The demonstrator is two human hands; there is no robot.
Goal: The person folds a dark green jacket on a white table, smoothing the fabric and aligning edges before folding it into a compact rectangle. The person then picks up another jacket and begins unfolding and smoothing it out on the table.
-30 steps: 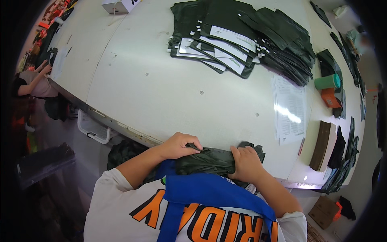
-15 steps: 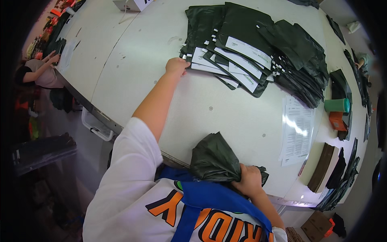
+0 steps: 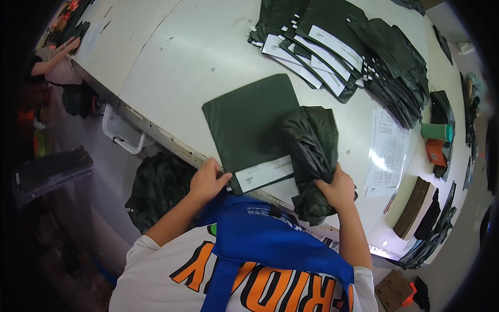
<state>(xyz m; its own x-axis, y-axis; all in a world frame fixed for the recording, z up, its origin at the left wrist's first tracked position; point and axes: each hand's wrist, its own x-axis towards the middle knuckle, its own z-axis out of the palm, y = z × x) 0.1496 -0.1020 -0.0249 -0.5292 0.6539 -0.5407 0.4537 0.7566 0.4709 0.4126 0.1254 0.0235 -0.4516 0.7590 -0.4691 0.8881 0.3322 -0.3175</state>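
Note:
A flat, squarish dark green piece (image 3: 249, 119) with a white printed card strip (image 3: 264, 174) along its near edge lies on the table in front of me. My left hand (image 3: 208, 182) pinches its near left corner, beside a small white tag. Bunched dark green thin fabric (image 3: 312, 151) is gripped in my right hand (image 3: 337, 190), fingers wrapped into its near right side. This bundle overlaps the flat piece's right edge. Farther off lies a pile of similar dark green pieces with white cards (image 3: 327, 47), beyond both hands.
Printed sheets (image 3: 387, 151) lie on the table (image 3: 171, 78) at right, near a green cylinder (image 3: 436, 132) and an orange box (image 3: 434, 152). Dark green fabric (image 3: 156, 192) hangs below the table edge at left. Another person (image 3: 54, 65) works at far left.
My left hand has come back from the pile, and a flat piece with a card now lies before me. My right hand has raised the bunched fabric onto the table, farther from my body.

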